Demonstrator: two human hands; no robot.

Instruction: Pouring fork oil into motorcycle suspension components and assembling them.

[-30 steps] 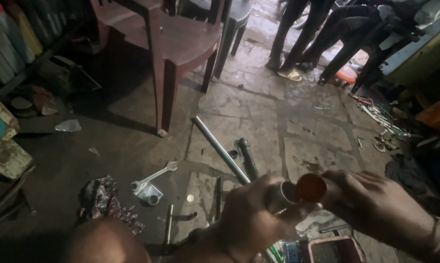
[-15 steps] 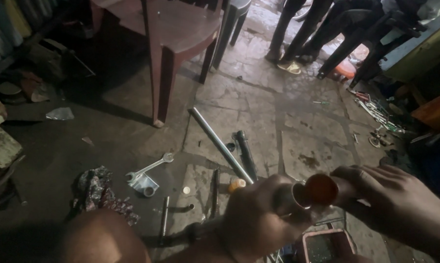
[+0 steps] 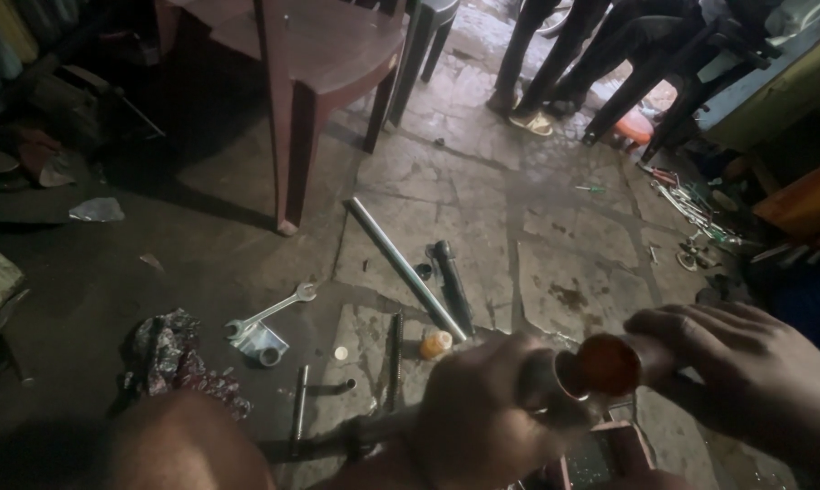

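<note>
The cracked stone floor carries a long metal tube, a black cylinder, a spanner, a dirty rag, a small orange cap, a spring and a brown plastic chair

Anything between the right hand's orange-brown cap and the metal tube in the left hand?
Nothing visible. The left hand grips the metal tube, and the orange-brown cap in the right hand sits right at the tube's open end, apparently touching. The floor clutter lies below and behind.
</note>
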